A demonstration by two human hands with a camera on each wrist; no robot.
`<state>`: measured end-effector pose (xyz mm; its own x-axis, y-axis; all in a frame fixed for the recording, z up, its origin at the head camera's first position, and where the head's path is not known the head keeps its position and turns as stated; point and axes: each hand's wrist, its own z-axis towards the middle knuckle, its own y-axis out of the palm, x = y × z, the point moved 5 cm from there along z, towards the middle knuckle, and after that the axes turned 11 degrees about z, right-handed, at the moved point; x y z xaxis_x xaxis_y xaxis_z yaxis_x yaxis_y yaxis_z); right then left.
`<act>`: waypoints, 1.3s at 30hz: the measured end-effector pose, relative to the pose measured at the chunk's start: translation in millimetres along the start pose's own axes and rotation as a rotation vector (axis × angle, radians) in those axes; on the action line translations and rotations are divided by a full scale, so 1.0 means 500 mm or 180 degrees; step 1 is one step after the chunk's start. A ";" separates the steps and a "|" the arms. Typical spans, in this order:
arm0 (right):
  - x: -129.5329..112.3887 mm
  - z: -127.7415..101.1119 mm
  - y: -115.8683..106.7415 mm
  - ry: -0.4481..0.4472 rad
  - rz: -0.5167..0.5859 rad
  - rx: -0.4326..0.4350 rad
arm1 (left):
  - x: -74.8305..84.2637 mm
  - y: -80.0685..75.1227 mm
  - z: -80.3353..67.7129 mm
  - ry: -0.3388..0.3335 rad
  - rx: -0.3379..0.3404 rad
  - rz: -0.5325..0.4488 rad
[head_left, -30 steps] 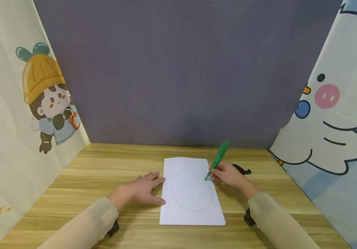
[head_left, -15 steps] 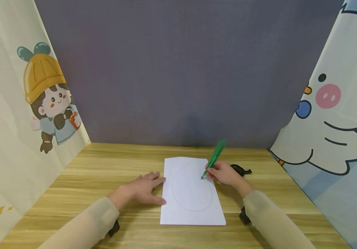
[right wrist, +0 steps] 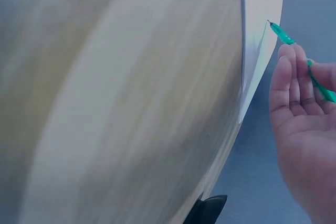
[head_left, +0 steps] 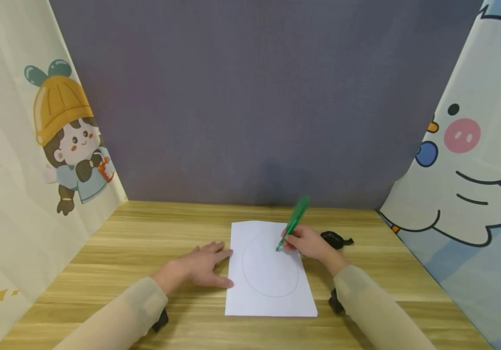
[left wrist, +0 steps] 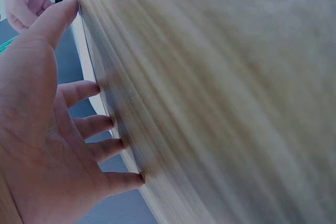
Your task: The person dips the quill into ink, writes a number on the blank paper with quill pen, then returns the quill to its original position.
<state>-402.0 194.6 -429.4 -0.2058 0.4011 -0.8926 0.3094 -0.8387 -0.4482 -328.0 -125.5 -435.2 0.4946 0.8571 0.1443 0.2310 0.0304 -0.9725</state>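
A stack of white paper (head_left: 250,304) lies on the wooden table, with a thin oval outline drawn across it. My right hand (head_left: 307,243) pinches a green pen (head_left: 294,219) whose top is wide and feather-shaped. The pen leans up and to the right, its tip at the paper inside the oval's upper right part. In the right wrist view the same pen (right wrist: 283,35) points its fine tip at the sheet, between thumb and fingers. My left hand (head_left: 204,265) rests with spread fingers at the paper's left edge, thumb and a fingertip touching it.
A black object with a short tail (head_left: 335,239) lies on the table (head_left: 167,223) behind my right wrist. A dark grey panel (head_left: 250,107) stands along the table's back edge. Printed cartoon curtains flank it, a cream one (head_left: 5,204) on the left and a blue one on the right.
My right hand has moved left with the pen, from the oval's right side to further inside it. More of the black object now shows. The left hand and the paper stay put.
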 end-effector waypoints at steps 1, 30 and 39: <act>0.000 0.001 0.002 0.0006 0.0020 -0.0006 | 0.000 0.000 0.000 0.0001 0.0002 0.0000; -0.027 0.025 0.051 -0.0033 0.0223 -0.0183 | 0.003 -0.004 -0.004 -0.0027 -0.0008 -0.0009; -0.034 0.032 0.066 -0.0133 0.0228 -0.0238 | 0.004 -0.005 -0.004 -0.0033 -0.0010 -0.0010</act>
<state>-403.3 154.1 -428.4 -0.2186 0.3242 -0.9204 0.3928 -0.8342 -0.3871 -326.0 -125.0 -432.3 0.4851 0.8623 0.1453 0.2352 0.0313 -0.9714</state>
